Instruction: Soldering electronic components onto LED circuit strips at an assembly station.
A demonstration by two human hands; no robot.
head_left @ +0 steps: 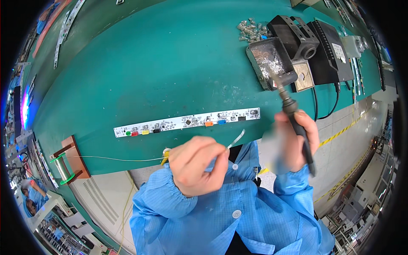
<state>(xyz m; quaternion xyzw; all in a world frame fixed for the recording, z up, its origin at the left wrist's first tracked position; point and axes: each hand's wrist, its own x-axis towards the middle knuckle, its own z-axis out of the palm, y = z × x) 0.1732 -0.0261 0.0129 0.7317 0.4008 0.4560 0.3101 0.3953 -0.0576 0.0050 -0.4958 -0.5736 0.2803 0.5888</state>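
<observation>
My left hand (199,163) is closed in front of the mat's near edge, pinching solder wire (237,138) whose bent free end sticks out to the right. The wire runs back left to a spool (63,169) with green flanges on a brown stand. My right hand (297,138), partly blurred, grips a soldering iron (300,127) by its dark handle. Its tip points up-left at the near edge of a black tray (255,68) holding silvery solder scraps; contact I cannot tell. A long white circuit board (178,123) with colored connectors lies just beyond my left hand.
A green mat (148,72) covers the table. Behind the tray stand a black iron holder (297,38), a sponge pad (302,76) and a black box with cables (331,51). Several small metal parts (250,30) lie at the back. A yellow band (165,156) circles my left wrist.
</observation>
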